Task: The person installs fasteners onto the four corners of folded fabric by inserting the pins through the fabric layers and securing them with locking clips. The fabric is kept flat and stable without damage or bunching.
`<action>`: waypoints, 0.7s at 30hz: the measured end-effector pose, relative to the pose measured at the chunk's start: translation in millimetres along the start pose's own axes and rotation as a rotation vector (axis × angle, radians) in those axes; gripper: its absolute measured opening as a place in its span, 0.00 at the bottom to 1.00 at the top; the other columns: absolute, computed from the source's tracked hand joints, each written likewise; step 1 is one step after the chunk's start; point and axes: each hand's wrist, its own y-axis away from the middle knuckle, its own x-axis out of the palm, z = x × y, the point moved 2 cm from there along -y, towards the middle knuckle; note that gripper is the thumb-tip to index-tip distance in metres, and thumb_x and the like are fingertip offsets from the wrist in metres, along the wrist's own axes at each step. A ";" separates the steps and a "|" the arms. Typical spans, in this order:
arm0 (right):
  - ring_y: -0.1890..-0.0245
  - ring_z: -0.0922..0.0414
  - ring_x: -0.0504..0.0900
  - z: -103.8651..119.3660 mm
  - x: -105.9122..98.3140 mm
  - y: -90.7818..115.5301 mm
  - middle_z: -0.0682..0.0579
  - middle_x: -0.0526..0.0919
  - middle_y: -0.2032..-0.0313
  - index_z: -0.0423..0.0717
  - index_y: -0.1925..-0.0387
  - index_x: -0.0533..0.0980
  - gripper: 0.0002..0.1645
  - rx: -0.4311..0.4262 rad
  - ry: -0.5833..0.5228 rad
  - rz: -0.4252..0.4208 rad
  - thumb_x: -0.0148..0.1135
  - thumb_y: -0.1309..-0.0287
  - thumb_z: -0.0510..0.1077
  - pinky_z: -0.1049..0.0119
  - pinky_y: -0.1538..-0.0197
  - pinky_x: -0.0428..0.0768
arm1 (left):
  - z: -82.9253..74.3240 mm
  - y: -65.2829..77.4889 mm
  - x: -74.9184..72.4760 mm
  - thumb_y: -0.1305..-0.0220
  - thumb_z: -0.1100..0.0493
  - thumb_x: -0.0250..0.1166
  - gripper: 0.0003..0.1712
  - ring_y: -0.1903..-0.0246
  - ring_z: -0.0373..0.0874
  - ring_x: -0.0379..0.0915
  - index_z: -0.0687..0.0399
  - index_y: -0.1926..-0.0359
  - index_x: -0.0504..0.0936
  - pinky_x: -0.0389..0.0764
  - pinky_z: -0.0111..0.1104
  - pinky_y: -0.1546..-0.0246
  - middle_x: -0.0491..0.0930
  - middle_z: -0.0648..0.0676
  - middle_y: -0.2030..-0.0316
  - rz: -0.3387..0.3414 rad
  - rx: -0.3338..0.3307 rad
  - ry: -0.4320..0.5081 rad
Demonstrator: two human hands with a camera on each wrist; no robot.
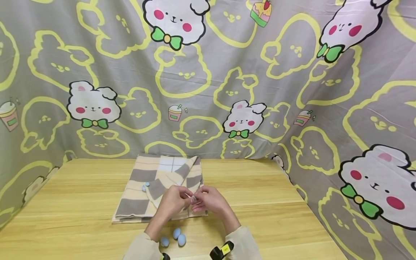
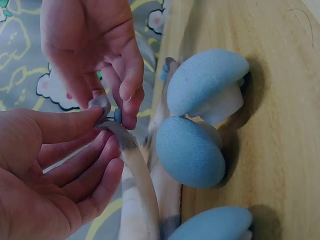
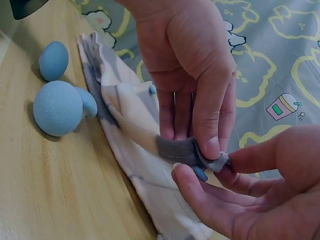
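Observation:
A checked blanket (image 1: 136, 191) in grey, cream and white lies folded on the table, with one grey corner (image 3: 176, 150) lifted. My left hand (image 1: 173, 200) pinches that corner between thumb and fingers. Facing it, my right hand (image 1: 212, 199) holds a small blue fastener (image 3: 200, 173) against the cloth, fingertips bent about it. Most of the fastener is hidden; a thin dark pin shows beside it in the left wrist view. A small whitish piece (image 3: 218, 162) sits at the corner's tip, its kind unclear. Blue mushroom-shaped fasteners (image 2: 207, 82) with pale stems lie near my wrists.
Small blue pieces (image 1: 145, 186) sit on the blanket's left part. The wooden table (image 1: 260, 213) runs to a grey curtain (image 1: 201, 108) with rabbit prints behind and at both sides. A black device (image 1: 221, 250) is strapped at my right wrist.

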 end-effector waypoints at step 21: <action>0.76 0.57 0.86 -1.3 2.1 -3.8 0.44 0.86 0.73 0.28 0.61 0.75 0.08 -0.019 -0.117 -0.121 0.56 0.37 0.33 0.64 0.65 0.87 | -4.3 0.9 -2.8 0.43 0.64 0.74 0.03 0.80 0.39 0.76 0.55 0.71 0.88 0.73 0.31 0.78 0.85 0.52 0.78 -0.015 -0.016 0.011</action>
